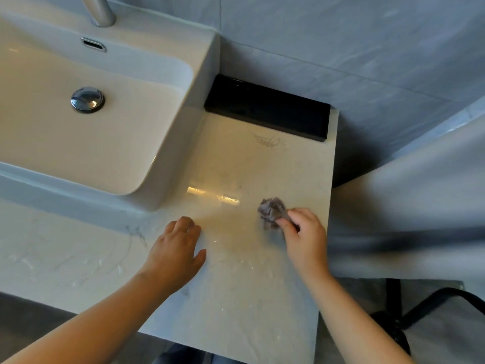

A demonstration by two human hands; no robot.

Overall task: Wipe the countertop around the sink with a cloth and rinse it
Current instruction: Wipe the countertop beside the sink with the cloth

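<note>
From the head view, the right hand (305, 237) pinches a small, crumpled grey cloth (271, 212) between curled fingers and thumb, and the bunched end of the cloth sticks out beyond the fingertips and sits down on the counter (249, 166). The cloth lies on the right part of the pale, marble-patterned counter, near its right edge and to the right of the sink (168, 158), well apart from the basin wall. The left hand (175, 250) rests palm down on the counter just in front of the sink's near right corner, its fingers relaxed and slightly bent, thumb spread to the side, with nothing in its grasp. The two hands are apart, with a bare strip of counter between them that shows faint wet streaks and a bright reflection. Farther back on the counter a greyish smudge (267, 141) lies just in front of a long black block (267, 111) that sits against the grey tiled wall (341, 35). The white rectangular sink stands raised on the counter at the left; a round chrome drain plug (87, 99) sits in its floor, an overflow slot (93, 44) is set in its back wall, and the base of a chrome faucet (101, 11) rises behind it. To the right of the counter hangs a pale sheet (406, 206), with a black strap (433, 303) below it
</note>
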